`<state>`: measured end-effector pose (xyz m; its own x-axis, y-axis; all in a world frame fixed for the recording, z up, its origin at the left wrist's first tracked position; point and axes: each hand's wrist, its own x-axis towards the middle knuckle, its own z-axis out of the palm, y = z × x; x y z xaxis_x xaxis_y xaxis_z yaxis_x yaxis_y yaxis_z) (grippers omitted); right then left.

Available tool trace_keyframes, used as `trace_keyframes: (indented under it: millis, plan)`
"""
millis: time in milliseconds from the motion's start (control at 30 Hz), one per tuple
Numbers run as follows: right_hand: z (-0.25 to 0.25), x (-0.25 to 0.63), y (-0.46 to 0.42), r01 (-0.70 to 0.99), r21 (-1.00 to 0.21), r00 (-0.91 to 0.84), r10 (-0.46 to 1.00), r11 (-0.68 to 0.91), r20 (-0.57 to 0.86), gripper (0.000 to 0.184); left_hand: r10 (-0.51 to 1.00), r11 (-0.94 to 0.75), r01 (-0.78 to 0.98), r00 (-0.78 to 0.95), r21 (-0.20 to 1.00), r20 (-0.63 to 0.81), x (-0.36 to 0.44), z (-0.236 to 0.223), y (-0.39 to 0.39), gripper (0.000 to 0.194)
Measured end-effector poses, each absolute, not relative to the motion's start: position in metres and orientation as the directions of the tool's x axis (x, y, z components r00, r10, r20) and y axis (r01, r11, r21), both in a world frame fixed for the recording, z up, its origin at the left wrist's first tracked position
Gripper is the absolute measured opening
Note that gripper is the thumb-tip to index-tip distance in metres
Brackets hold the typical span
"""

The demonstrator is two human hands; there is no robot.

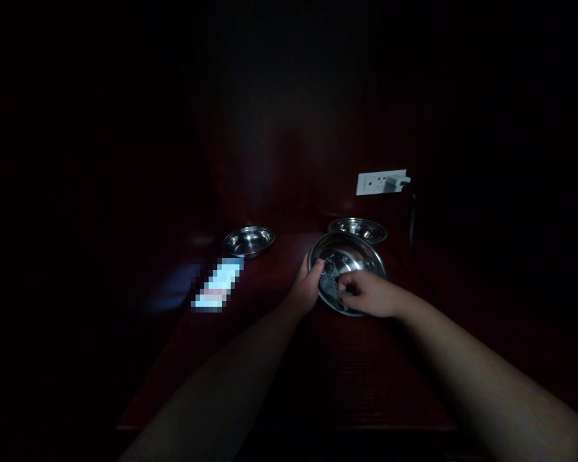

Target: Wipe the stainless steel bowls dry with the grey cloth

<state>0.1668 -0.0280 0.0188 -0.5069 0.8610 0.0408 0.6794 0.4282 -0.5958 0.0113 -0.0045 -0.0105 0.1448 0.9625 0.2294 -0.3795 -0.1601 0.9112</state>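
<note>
A shiny steel bowl (361, 256) is tilted towards me above the dark red table. My left hand (307, 287) grips its left rim, thumb over the edge and fingers hidden behind. Inside the bowl lies a dark grey-green patterned cloth (329, 282). My right hand (366, 294) reaches into the bowl from the right, its fingers curled and pinched against the cloth. How much of the cloth is between the fingers is hard to see in the dim light.
Behind the held bowl rests another steel bowl (359, 230). A third steel bowl (249, 241) sits at the back left, with a bright pixelated rectangle (218, 285) in front of it. A white wall socket (380, 182) holds a plug with a dark cable (412, 221). The surroundings are very dark.
</note>
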Motion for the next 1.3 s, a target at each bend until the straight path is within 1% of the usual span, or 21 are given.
trace_keyframes:
  millis: [100, 433, 867, 1100, 1200, 1300]
  plan:
    - [0.0195, 0.1665, -0.0289, 0.680, -0.592, -0.508, 0.860, 0.433, 0.046, 0.014, 0.957, -0.184, -0.375, 0.141, 0.909, 0.252, 0.0114, -0.0104, -0.0045, 0.034]
    - [0.0212, 0.1663, -0.0298, 0.669, -0.609, -0.511, 0.858, 0.427, 0.040, 0.014, 0.954, -0.193, -0.372, 0.143, 0.908, 0.262, 0.0105, -0.0115, -0.0039, 0.036]
    - [0.0186, 0.1675, -0.0283, 0.667, -0.605, -0.508, 0.859, 0.434, 0.056, 0.014, 0.958, -0.190, -0.383, 0.130, 0.904, 0.257, 0.0117, -0.0070, -0.0063, 0.033]
    - [0.0187, 0.1671, -0.0289, 0.660, -0.612, -0.506, 0.860, 0.436, 0.067, 0.014, 0.957, -0.190, -0.393, 0.131, 0.900, 0.259, 0.0115, -0.0080, -0.0061, 0.035]
    - [0.0188, 0.1675, -0.0289, 0.671, -0.598, -0.500, 0.863, 0.438, 0.072, 0.013, 0.956, -0.193, -0.384, 0.134, 0.903, 0.262, 0.0111, -0.0072, -0.0069, 0.036]
    - [0.0191, 0.1697, -0.0283, 0.706, -0.560, -0.481, 0.874, 0.434, 0.070, 0.013, 0.955, -0.201, -0.370, 0.134, 0.907, 0.266, 0.0109, -0.0058, -0.0076, 0.037]
